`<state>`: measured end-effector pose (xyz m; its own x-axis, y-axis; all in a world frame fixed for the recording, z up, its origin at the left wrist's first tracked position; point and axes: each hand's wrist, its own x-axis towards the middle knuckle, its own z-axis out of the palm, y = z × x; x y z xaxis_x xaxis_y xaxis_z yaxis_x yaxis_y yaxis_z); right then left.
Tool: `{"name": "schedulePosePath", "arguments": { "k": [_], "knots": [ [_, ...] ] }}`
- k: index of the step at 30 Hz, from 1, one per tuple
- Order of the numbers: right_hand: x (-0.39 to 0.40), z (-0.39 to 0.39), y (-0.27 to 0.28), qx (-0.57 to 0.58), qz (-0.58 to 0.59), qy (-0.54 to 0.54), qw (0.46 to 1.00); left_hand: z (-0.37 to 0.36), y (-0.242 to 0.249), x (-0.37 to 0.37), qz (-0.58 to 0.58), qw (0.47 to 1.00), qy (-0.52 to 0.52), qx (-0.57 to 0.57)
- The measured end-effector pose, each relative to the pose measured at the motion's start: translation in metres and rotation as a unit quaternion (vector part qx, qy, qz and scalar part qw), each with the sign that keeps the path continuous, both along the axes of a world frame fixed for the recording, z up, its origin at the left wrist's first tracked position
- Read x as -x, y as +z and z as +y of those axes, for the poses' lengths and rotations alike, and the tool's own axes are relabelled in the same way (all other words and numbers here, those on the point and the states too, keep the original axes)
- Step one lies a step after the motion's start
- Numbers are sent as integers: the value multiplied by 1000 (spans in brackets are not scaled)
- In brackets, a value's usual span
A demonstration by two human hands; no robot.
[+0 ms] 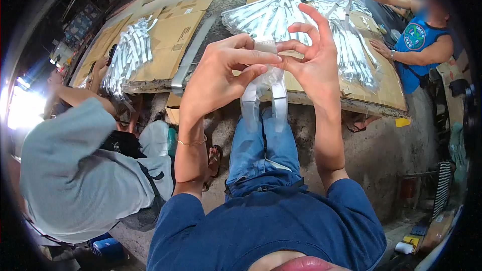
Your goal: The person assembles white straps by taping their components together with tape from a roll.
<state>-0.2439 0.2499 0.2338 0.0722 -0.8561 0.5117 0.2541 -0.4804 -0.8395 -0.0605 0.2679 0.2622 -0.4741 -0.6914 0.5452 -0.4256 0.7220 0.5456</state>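
A white strap in a clear plastic sleeve [277, 93] hangs in front of me, its two tails dropping over my jeans. My left hand [221, 70] is closed on its upper part, with thumb and forefinger reaching toward the middle. From the other side my right hand [316, 62] pinches the plastic between thumb and forefinger, the remaining fingers raised and spread. The fingertips of both hands nearly meet there, and they partly hide the upper end. Just beyond, a large pile of similar plastic-wrapped strips [256, 17] is fanned out on the table.
Cardboard sheets [183, 30] cover parts of the table. Another heap of wrapped strips [131, 52] lies to the left. At the right, a co-worker in a blue sleeveless top [424, 45] reaches over strips. Close on my left sits a person in a grey shirt [90, 180].
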Motion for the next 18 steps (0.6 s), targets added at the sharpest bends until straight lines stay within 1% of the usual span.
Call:
{"name": "schedulePosePath", "arguments": {
  "k": [1,3,4,5,6,7,9,13,15,16,18],
  "knots": [
    [0,0,0,0,0,-1,1000,-2,1,-2,0,1000,-1,0],
    [0,1,-1,-10,-24,14,1000,-4,2,-7,-50,998,-24,25],
    [0,1,-1,-10,-24,14,1000,-5,-1,-6,-50,998,-24,26],
    [-1,0,-1,-2,-32,15,999,-7,-5,-3,40,998,-42,-32],
    [-2,0,-1,5,-40,15,999,-8,-9,-1,130,986,-59,-89],
    [-3,0,-2,5,-40,15,999,-7,-10,1,130,986,-59,-90],
    [-5,-1,-1,9,-50,23,998,-3,-12,4,264,956,-41,-126],
    [-6,-3,2,18,-64,32,997,2,-17,9,295,947,-20,-123],
    [-3,-5,3,48,-68,30,996,5,-19,13,337,936,-8,-104],
    [-2,-6,3,49,-68,30,996,7,-20,13,337,936,-8,-103],
    [2,-17,7,92,-104,45,989,6,-20,12,411,902,-88,-100]
  ]
}}
